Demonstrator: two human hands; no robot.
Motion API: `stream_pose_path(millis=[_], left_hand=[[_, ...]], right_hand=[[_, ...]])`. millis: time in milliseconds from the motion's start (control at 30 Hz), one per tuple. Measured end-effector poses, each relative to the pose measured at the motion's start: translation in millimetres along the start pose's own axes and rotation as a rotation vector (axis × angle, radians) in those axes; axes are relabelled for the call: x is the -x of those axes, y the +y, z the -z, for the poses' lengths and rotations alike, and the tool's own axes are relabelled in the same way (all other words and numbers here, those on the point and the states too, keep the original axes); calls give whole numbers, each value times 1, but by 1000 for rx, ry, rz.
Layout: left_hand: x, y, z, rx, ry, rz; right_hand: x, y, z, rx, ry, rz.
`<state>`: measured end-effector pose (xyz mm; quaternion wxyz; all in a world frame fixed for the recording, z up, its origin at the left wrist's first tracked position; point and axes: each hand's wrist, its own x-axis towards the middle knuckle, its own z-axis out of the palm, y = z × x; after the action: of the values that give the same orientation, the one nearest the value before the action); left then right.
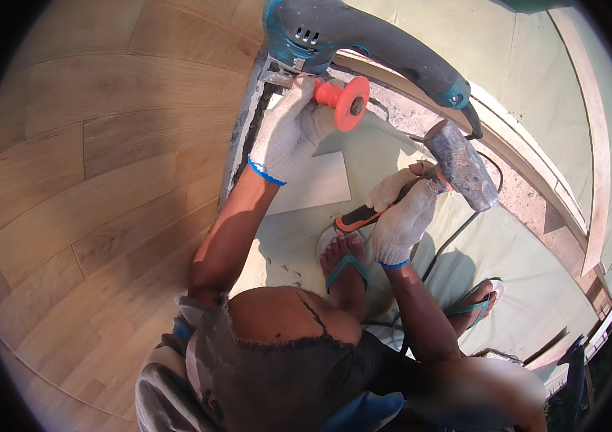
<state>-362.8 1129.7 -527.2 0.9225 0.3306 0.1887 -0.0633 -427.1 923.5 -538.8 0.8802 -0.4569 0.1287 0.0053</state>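
Note:
My left hand [288,129], in a white knitted glove with a blue cuff, is closed round a chisel with a round orange hand guard [352,104]. The metal part of the chisel [277,78] points left toward the edge of the wood-look flooring. In my right hand [403,216], gloved the same way, is a club hammer [464,165] with a heavy grey head and an orange and black handle. The hammer head is raised to the right, apart from the chisel. Just beyond my left hand lies a teal and black corded power tool [392,61], probably an angle grinder.
Wood-look planks [111,151] cover the left side. A pale flat piece [313,187] lies on the greenish sheet [284,245] between my arms. A black cable [442,248] runs past my right hand. Long pale strips [594,144] lie at the right. My feet wear flip-flops [345,266].

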Motion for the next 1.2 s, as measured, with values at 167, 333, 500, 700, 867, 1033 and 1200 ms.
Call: stream_pose_path(millis=[167,333,500,700,867,1033,1200], left_hand=[[-3,-8,-2,-82,20,-32],[-2,-8,-2,-52,68,8],[-11,-13,-2,42,-21,-8],[-2,-6,4,-30,-3,-28],[-2,-4,5,-46,23,-31],[-7,-8,2,-49,-24,-2],[3,0,-14,-52,107,10]], right_hand=[[-8,-26,7,446,-150,-349],[-11,-48,37,-22,-62,15],[-10,-9,11,-80,55,-3],[-8,-22,27,287,-89,-254],[-23,-60,34,-140,32,101],[-15,-10,7,367,-61,-144],[-3,-19,24,299,-112,-251]])
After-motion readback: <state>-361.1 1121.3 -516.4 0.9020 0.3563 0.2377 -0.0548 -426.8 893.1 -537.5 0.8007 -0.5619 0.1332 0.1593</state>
